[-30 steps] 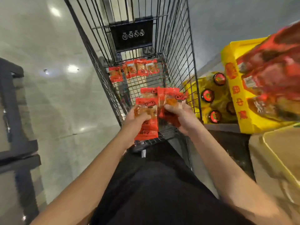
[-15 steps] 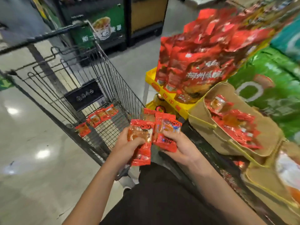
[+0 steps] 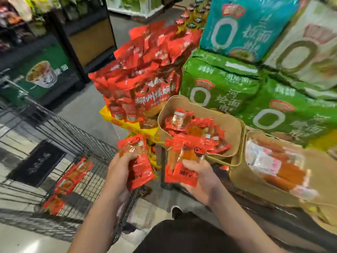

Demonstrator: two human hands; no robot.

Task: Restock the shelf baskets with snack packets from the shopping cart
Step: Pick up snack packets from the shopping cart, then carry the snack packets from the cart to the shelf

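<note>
**Both hands loaded, packets at the basket edge**

Your snack packets are small red wrappers with a clear window showing orange-brown contents; print is too blurred to read. You hold two bunches. Your left hand has fingers curled round the left bunch, packets standing roughly upright, tops fanned above your fingers. Your right hand cradles the right bunch from below, thumb pinching across the front.

Surroundings: tan cardboard shelf basket, partly filled with the same red packets, sits on a dark shelf. A second tan basket to its right holds clear-wrapped orange sticks. Behind them: big red noodle bags in a yellow tray, green multipacks, a teal one on top. The wire shopping cart is on your left over a glossy tile floor, with loose red packets on its bottom grid.

Position: the right bunch is just in front of the first basket's near rim, overlapping it in view; contact with the rim unclear. The left bunch sits between cart and basket, near the other bunch but apart.
</note>
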